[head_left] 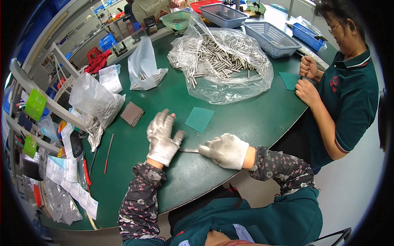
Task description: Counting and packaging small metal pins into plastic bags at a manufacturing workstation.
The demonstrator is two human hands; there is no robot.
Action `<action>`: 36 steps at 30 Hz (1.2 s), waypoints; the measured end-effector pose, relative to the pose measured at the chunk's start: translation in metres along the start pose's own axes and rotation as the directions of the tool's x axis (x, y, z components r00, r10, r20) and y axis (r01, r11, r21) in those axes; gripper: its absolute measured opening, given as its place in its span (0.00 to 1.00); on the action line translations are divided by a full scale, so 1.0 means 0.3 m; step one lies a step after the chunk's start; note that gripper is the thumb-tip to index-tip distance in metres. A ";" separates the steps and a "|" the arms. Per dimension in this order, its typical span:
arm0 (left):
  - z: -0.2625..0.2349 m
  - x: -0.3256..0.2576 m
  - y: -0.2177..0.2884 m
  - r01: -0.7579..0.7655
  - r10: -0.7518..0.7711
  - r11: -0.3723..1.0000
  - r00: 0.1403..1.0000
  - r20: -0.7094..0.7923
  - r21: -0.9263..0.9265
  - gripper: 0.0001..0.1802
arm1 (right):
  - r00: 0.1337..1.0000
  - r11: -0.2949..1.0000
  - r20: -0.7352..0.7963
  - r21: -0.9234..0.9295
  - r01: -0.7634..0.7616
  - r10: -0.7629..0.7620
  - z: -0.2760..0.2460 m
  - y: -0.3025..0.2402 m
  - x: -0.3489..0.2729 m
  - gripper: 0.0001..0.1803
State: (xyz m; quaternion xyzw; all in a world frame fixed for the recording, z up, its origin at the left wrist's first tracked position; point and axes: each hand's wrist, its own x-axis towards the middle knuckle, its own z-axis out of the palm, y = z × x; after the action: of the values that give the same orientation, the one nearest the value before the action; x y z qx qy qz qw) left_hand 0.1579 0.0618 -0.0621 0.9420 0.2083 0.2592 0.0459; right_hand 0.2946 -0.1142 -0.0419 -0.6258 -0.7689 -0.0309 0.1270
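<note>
My left hand, in a white work glove, lies on the green table with its fingers stretched and thumb apart. In a matching glove, my right hand is closed on a thin grey metal strip. The strip points left and its far end reaches the heel of my left hand; whether the two touch I cannot tell. Beyond my hands lie a green square sheet and, to the left, a brown square pad. A large clear plastic bag spread open further back holds many short metal pins.
Smaller bags of metal parts stand at the left and back. Red-handled tools and paper slips lie left. Blue baskets line the back. At right a co-worker's hands rest by another green sheet.
</note>
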 end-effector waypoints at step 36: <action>-0.007 -0.010 0.019 0.026 0.052 0.949 0.970 0.237 -0.314 0.31 | 0.275 0.262 -0.130 -0.111 -0.959 0.953 -0.002 0.997 0.375 0.38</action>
State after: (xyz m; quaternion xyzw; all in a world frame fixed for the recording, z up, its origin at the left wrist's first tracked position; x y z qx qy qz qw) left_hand 0.1567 0.0554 -0.0605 0.9485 0.1508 0.1723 0.2191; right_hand 0.5640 0.0574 -0.0484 -0.9698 -0.2290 -0.0241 0.0808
